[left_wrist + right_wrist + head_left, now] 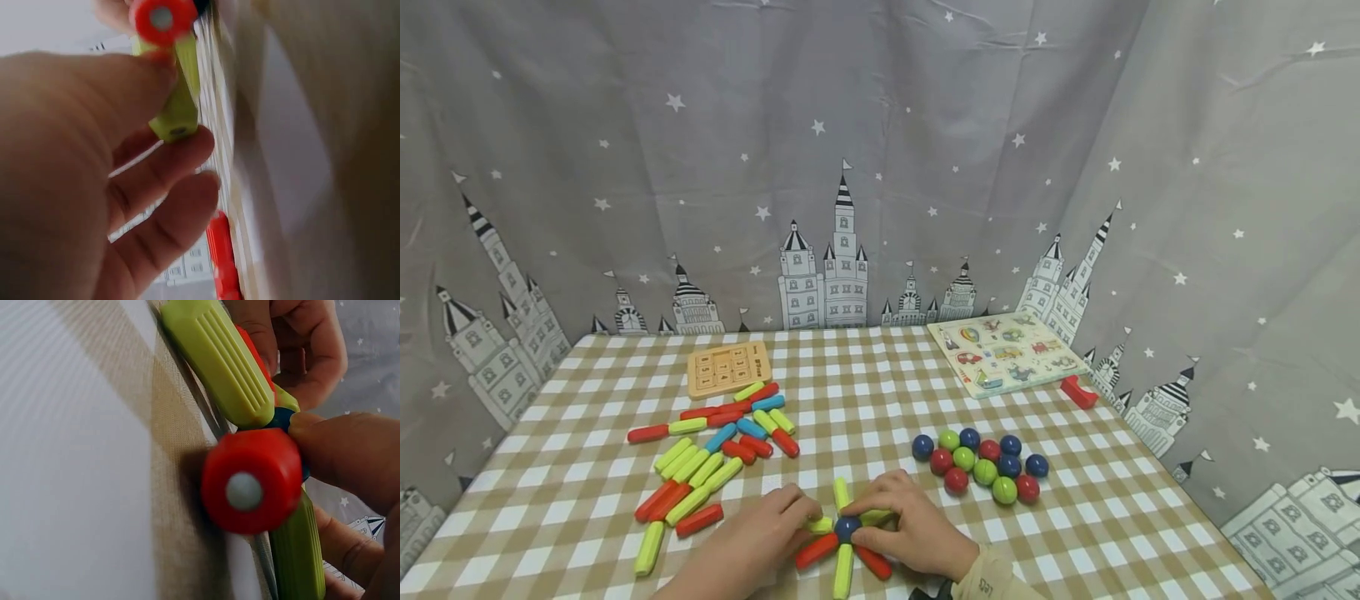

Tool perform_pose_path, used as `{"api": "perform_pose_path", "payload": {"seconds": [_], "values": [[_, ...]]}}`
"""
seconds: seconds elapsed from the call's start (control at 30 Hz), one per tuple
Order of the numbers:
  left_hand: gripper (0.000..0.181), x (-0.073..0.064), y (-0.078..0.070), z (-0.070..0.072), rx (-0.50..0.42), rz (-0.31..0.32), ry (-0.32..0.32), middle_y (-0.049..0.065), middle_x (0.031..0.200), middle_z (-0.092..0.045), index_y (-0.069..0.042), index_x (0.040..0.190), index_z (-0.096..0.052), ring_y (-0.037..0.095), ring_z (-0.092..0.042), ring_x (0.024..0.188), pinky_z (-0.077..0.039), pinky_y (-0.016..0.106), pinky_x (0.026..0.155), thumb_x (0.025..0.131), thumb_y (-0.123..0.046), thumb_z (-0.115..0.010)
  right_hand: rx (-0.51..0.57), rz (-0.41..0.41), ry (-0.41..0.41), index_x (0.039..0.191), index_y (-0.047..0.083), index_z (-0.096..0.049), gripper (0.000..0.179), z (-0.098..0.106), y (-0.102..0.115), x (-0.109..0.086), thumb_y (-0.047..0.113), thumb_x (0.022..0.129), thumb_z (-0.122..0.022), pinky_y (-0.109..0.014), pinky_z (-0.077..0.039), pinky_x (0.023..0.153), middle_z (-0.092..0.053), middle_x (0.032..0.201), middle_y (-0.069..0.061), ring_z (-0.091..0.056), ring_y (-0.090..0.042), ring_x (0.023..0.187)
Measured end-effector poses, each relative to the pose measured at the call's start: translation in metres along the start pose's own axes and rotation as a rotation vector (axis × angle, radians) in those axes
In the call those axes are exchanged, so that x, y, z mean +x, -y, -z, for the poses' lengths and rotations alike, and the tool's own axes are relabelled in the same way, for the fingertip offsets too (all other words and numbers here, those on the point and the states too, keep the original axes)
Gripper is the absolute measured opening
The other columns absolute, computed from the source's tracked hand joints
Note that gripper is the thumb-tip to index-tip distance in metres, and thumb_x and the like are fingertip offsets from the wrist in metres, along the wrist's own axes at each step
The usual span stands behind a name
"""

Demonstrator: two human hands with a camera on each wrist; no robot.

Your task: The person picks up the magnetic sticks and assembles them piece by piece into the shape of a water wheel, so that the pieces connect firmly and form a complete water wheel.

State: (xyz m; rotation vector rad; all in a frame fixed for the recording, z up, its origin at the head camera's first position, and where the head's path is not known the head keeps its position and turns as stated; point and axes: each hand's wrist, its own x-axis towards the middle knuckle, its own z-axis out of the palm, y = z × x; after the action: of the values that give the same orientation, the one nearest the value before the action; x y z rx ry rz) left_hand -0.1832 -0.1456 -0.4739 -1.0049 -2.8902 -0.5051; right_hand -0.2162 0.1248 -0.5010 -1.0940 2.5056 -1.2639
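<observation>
Thumb and forefinger of the right hand (910,521) pinch a dark blue ball (847,529) from either side, so that grip is closed about it. The left hand (767,533) has its own grip on a yellow-green rod (820,525), clasped between thumb and fingers, its inner end at the ball. Other rods spread from the same ball like spokes: a yellow-green one (840,494) away from the person, another (842,573) toward them, a red one (817,552) at lower left, a second red one (874,563) at lower right, and a yellow-green one (876,518) partly covered by the right hand. Left of the hands lies a loose spread of rods (700,467) in red, yellow-green and blue, its nearest pieces beside the left forearm. Beyond the right hand sits a cluster of balls (985,472), dark blue, green and red. Farther back are a wooden number board (760,362) on the left and, on the right, a pale board with small pictures (1007,352), with a red block (1078,392) just by its corner. Brown-and-white checked cloth covers the tabletop (850,408). Behind it hangs a grey curtain (887,125) printed with white stars and castles; a beige sleeve (1000,579) shows at the right wrist.
</observation>
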Motion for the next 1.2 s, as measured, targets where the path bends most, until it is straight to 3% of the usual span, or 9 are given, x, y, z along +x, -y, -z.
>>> {"api": "perform_pose_path", "payload": {"seconds": [0.27,0.43,0.5,0.57,0.73,0.83,1.0,1.1,1.2], "values": [[0.019,0.002,-0.003,-0.005,-0.012,-0.013,-0.013,-0.015,0.102,-0.054,-0.027,0.113,-0.068,0.000,-0.051,0.085,-0.052,0.022,0.073,0.095,-0.025,-0.075,0.013,-0.006,0.016,0.125,0.030,-0.074,0.029,-0.001,0.000,0.001,0.041,0.099,-0.068,-0.033,-0.042,0.104,-0.066,0.123,0.014,-0.048,-0.010,0.122],[0.023,-0.001,-0.003,-0.003,-0.105,0.034,0.020,-0.016,0.109,-0.058,-0.028,0.115,-0.067,0.000,-0.055,0.093,-0.055,0.025,0.080,0.094,-0.026,-0.076,-0.030,0.018,-0.019,0.124,0.030,-0.073,0.026,-0.001,-0.002,0.000,0.035,0.099,-0.069,-0.036,-0.041,0.105,-0.066,0.125,0.015,-0.048,-0.010,0.122],[0.026,-0.003,-0.002,0.001,-0.153,0.092,0.062,-0.016,0.112,-0.060,-0.029,0.119,-0.066,0.000,-0.056,0.095,-0.056,0.027,0.081,0.094,-0.031,-0.076,-0.052,0.025,-0.038,0.123,0.030,-0.073,0.025,-0.001,-0.003,-0.001,0.031,0.098,-0.070,-0.039,-0.039,0.106,-0.065,0.127,0.013,-0.047,-0.011,0.123],[0.033,-0.007,0.000,0.007,-0.136,0.168,0.070,-0.015,0.111,-0.061,-0.029,0.121,-0.066,0.002,-0.057,0.094,-0.056,0.029,0.080,0.092,-0.039,-0.077,-0.072,0.028,-0.053,0.124,0.030,-0.072,0.026,-0.002,-0.003,-0.001,0.029,0.098,-0.070,-0.043,-0.038,0.107,-0.063,0.130,0.010,-0.045,-0.013,0.126],[0.056,-0.021,0.019,0.030,0.077,0.452,0.067,-0.008,0.101,-0.062,-0.024,0.121,-0.068,0.010,-0.054,0.084,-0.054,0.035,0.073,0.077,-0.054,-0.086,-0.067,-0.004,-0.074,0.125,0.029,-0.068,0.032,-0.002,0.000,-0.001,0.027,0.093,-0.074,-0.049,-0.037,0.109,-0.059,0.136,0.005,-0.043,-0.017,0.130],[0.059,-0.028,0.032,0.038,0.120,0.540,0.088,-0.004,0.090,-0.057,-0.018,0.118,-0.069,0.013,-0.051,0.079,-0.050,0.036,0.066,0.073,-0.050,-0.089,-0.053,-0.035,-0.084,0.123,0.027,-0.067,0.034,0.000,0.002,0.000,0.021,0.090,-0.073,-0.049,-0.036,0.109,-0.059,0.137,0.006,-0.043,-0.017,0.130],[0.047,-0.028,0.033,0.036,0.120,0.506,0.077,-0.005,0.086,-0.055,-0.019,0.113,-0.069,0.013,-0.051,0.080,-0.050,0.035,0.066,0.077,-0.041,-0.088,-0.057,-0.080,-0.105,0.116,0.028,-0.071,0.029,0.002,0.003,-0.001,0.016,0.090,-0.071,-0.040,-0.040,0.103,-0.062,0.126,0.011,-0.047,-0.012,0.121],[0.041,-0.020,0.018,0.030,0.089,0.415,0.055,-0.008,0.097,-0.061,-0.023,0.114,-0.069,0.011,-0.056,0.089,-0.056,0.037,0.075,0.082,-0.044,-0.085,-0.046,-0.071,-0.121,0.111,0.027,-0.074,0.021,0.001,0.001,0.000,0.017,0.093,-0.072,-0.029,-0.046,0.090,-0.065,0.116,0.010,-0.053,-0.009,0.106],[0.038,-0.011,-0.001,0.020,0.003,0.267,0.033,-0.011,0.108,-0.063,-0.026,0.118,-0.070,0.007,-0.058,0.096,-0.057,0.036,0.082,0.088,-0.049,-0.078,-0.032,-0.038,-0.120,0.108,0.024,-0.075,0.014,-0.003,-0.002,0.002,0.023,0.094,-0.075,-0.022,-0.047,0.078,-0.067,0.110,0.009,-0.055,-0.006,0.094]]}}
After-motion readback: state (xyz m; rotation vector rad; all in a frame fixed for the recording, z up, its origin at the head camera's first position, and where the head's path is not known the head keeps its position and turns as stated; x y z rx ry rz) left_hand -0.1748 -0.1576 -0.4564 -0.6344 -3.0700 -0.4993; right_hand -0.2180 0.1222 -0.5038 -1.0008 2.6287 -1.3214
